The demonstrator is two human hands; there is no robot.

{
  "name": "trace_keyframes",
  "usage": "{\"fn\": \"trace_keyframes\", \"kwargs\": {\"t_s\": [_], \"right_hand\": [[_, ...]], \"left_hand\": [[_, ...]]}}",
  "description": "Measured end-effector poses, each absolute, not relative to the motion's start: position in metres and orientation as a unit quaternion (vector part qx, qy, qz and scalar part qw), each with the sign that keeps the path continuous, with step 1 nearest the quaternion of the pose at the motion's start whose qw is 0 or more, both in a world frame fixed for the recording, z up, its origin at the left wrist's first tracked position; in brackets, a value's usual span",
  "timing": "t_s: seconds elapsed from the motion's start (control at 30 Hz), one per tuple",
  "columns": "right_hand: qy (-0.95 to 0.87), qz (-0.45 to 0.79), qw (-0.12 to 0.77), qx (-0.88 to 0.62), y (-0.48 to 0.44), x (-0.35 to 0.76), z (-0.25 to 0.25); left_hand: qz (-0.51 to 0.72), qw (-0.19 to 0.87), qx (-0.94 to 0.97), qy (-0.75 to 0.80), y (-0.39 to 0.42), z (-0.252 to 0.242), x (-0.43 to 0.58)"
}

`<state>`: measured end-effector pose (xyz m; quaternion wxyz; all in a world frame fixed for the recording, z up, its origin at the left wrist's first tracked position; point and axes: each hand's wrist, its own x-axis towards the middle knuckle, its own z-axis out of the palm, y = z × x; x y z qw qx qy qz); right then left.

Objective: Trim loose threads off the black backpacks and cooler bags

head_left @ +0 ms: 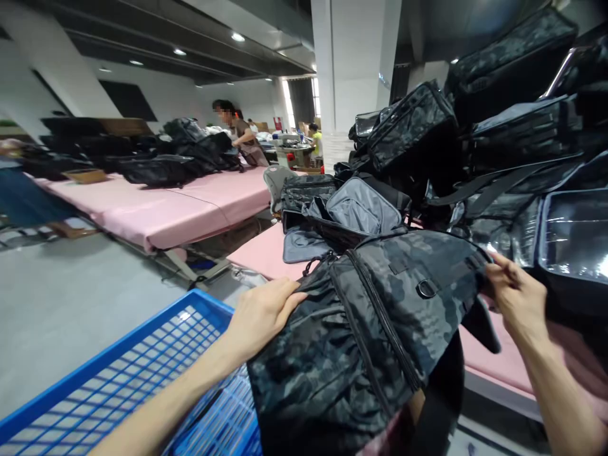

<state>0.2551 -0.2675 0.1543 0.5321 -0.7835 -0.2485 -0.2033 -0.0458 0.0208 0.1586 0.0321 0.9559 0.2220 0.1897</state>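
A dark camouflage bag (403,278) with zippers and a metal D-ring is stretched between my two hands at the centre. My left hand (266,310) grips its upper left edge, thumb on top of the fabric. At the bag's far right corner, the fingers of my right hand (515,288) are pinched on the edge. The bag's lower part hangs over the near side of a pink-covered table (498,354). Just behind it lies an open bag with grey lining (363,206).
A blue plastic crate (118,361) stands at the lower left. Camouflage bags (408,126) are piled high at the right. Across the aisle, a person (242,136) stands behind another pink table (190,209) holding black bags. Another person's blue skirt (28,196) shows far left.
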Motion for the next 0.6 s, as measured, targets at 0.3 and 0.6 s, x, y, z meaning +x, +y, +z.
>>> {"fn": "trace_keyframes", "kwargs": {"t_s": [0.3,0.6], "right_hand": [[-0.216,-0.204,0.512,-0.806,-0.216,0.282,0.146],[-0.463,-0.415,0.305,-0.721,-0.213,0.178,0.144]], "left_hand": [[0.148,0.104,0.936,0.302,0.009,0.129,-0.078],[0.074,0.165,0.913,0.366,-0.004,0.123,-0.093]]}}
